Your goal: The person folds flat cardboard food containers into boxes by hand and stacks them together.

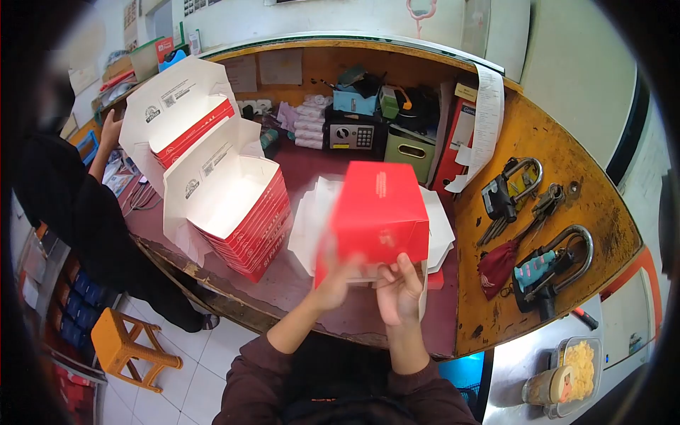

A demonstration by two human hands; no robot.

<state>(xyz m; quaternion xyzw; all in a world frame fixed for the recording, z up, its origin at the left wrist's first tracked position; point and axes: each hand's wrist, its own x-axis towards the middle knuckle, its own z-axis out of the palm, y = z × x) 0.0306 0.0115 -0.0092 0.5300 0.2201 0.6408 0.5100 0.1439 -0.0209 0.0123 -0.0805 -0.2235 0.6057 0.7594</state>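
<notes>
A red cardboard box (pixel 379 205) with small white print is held up over the desk in front of me. My left hand (pixel 333 280), smeared by motion, is at its lower left edge. Curled fingers of my right hand (pixel 399 289) grip its near lower edge, with the thumb pointing up. Behind and below the box lie flat white box blanks (pixel 439 227), partly hidden by it. Left of my hands stands a stack of nested red-and-white boxes (pixel 248 219) with lids open. Another open stack (pixel 195 127) stands farther back.
On the right wooden ledge lie two U-shaped locks (pixel 556 273), keys (pixel 545 202) and a dark red pouch (pixel 499 269). A small safe (pixel 350 136) and paper rolls (pixel 309 124) sit at the back. A person in black (pixel 71 191) stands left, near an orange stool (pixel 127 343).
</notes>
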